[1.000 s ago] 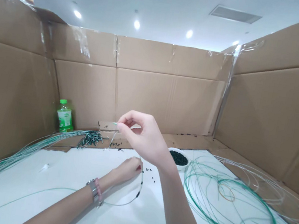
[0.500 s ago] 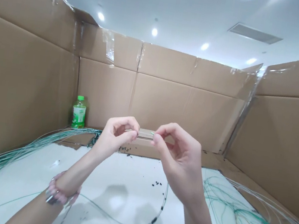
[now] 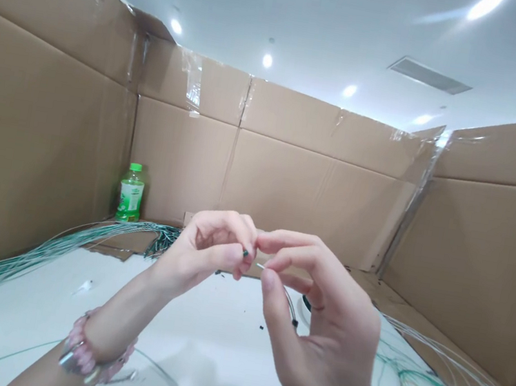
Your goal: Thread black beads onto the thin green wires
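The left hand [image 3: 196, 255] is pinching a small dark bead [image 3: 245, 253] between thumb and forefinger, right at the fingertips, probably so the fingers are not covering it. Opposite, the right hand [image 3: 328, 308] is grasping a thin cord [image 3: 261, 266] close to its end, leaving just a short pale tip showing; such a short free length is likely bending less. The tip is pointing toward the bead, with a small gap between. The two hands' forefingers are meeting or nearly so, perhaps steadying each other; actual contact is hard to tell.

Behind the right hand, a strand, apparently the same cord, is curving down over the smooth white board [image 3: 215, 336] and carrying black threaded beads [image 3: 295, 323]. A loose bead [image 3: 261, 328] is lying on the board between the hands.

Left of the left hand, a bundle of strands [image 3: 57, 249] is fanning out, glossy and green; beyond that hand a clear bottle [image 3: 131, 196] is standing upright. Right of the right hand, springy coils [image 3: 424, 382] are looping loosely. Creased brown cardboard walls [image 3: 288, 185] are rising beyond both hands.
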{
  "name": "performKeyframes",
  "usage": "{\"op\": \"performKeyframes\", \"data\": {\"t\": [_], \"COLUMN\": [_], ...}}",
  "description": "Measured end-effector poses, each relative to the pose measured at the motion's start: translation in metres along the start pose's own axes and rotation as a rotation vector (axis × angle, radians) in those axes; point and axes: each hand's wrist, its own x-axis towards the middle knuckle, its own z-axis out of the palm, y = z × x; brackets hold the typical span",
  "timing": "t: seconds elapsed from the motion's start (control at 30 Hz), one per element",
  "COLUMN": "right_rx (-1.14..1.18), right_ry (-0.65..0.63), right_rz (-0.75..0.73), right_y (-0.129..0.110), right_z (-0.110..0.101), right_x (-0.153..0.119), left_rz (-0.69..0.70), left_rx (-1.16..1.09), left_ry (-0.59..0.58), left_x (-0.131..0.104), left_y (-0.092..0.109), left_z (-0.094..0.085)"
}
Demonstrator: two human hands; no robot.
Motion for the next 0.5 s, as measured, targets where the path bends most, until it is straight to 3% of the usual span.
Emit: {"op": "performKeyframes", "data": {"t": [0.5], "right_rx": [-0.102], "right_ry": [-0.027], "right_rz": [-0.004], "right_y": [-0.0011], "right_z": [-0.0022], "right_x": [0.0002], "left_rz": [-0.016], "left_rx": [0.275], "left_ry": [0.047], "left_x": [-0.0025], "left_y": [0.0091], "left_z": [0.0001]}}
